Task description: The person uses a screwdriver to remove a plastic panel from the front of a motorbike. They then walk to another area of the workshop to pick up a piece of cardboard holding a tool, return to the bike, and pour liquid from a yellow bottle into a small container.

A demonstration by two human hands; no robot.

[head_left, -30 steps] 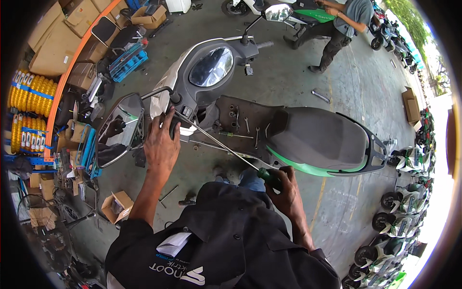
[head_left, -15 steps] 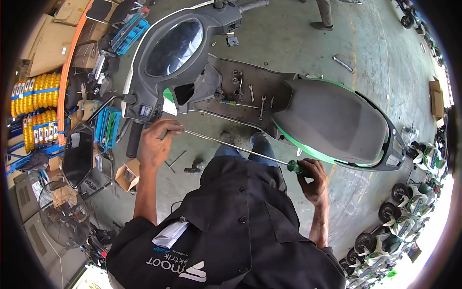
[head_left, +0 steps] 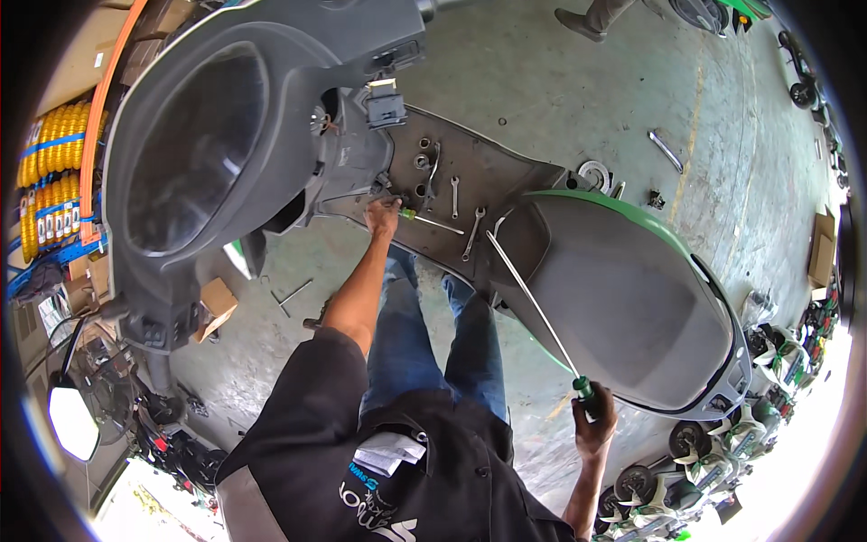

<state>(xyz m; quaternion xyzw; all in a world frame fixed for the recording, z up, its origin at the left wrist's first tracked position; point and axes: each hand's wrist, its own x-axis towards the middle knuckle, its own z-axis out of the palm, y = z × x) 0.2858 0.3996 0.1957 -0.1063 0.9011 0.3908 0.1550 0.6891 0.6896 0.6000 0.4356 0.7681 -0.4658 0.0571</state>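
My right hand (head_left: 596, 421) grips the green handle of a long screwdriver (head_left: 536, 305), whose shaft points up and left across the scooter seat (head_left: 623, 289). At the front of the scooter's footboard (head_left: 442, 237), my left hand (head_left: 383, 217) is down with its fingers closed; a small dark thing shows at the fingertips, too hidden to name. Right beside it lies a short screwdriver (head_left: 433, 221) with a yellow-green handle. Two combination wrenches (head_left: 473, 234), a longer metal tool (head_left: 434, 170) and several sockets (head_left: 421, 162) lie on the footboard.
The scooter's grey front cowl (head_left: 298, 81) fills the upper left. On the floor lie a T-shaped wrench (head_left: 291, 295), a cardboard box (head_left: 215, 307) and a metal bar (head_left: 666, 152). A person's leg (head_left: 596, 18) shows at the top. Several scooters (head_left: 695, 443) stand at the right.
My left hand has left the screwdriver's tip and reached forward to the footboard. My right hand has lowered, the long screwdriver now tilting more steeply over the seat. The view has moved closer to the scooter.
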